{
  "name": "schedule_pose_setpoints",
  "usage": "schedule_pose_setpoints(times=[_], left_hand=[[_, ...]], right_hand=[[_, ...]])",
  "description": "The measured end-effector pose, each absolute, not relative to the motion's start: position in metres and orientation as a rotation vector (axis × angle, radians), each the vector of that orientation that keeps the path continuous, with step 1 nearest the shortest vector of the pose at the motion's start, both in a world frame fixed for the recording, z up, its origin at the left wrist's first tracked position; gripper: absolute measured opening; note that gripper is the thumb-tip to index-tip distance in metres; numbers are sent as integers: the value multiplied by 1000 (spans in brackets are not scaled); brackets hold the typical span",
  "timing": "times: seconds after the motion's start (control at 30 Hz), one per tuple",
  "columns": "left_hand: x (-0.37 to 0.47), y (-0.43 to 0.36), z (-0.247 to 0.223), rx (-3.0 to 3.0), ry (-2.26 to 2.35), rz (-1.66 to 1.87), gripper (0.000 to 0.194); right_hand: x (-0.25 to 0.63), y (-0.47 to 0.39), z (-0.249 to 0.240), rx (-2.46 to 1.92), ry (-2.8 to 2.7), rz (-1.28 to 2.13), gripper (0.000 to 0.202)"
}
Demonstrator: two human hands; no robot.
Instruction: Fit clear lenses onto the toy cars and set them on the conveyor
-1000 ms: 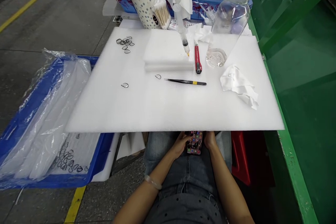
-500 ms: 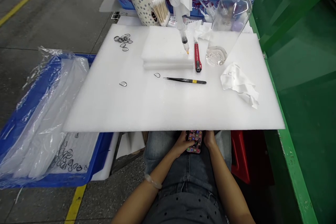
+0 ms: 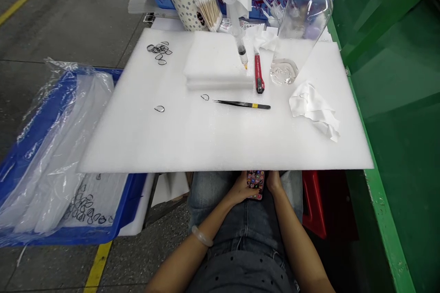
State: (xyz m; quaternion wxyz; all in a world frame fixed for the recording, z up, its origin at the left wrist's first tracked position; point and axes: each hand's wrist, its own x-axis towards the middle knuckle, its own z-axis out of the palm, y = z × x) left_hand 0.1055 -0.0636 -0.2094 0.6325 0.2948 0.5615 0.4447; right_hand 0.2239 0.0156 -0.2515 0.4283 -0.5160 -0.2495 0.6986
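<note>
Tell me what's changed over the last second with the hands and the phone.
Hardly anything. Both the left hand and right hand keep holding the phone on the lap, now tucked slightly further under the foam sheet. The tweezers stayed put.

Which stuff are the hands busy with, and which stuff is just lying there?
In the hands: phone, held by left hand and right hand over the lap.

Just lying on the foam sheet: tweezers, red knife, crumpled wipe, small rings.
</note>
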Motion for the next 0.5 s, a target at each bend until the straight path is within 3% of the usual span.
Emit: schedule_pose_setpoints(times=[0.5], left_hand=[[102, -59, -212, 415, 1267, 1065, 49]], right_hand=[[221, 18, -253, -1285, -576, 1720, 40]])
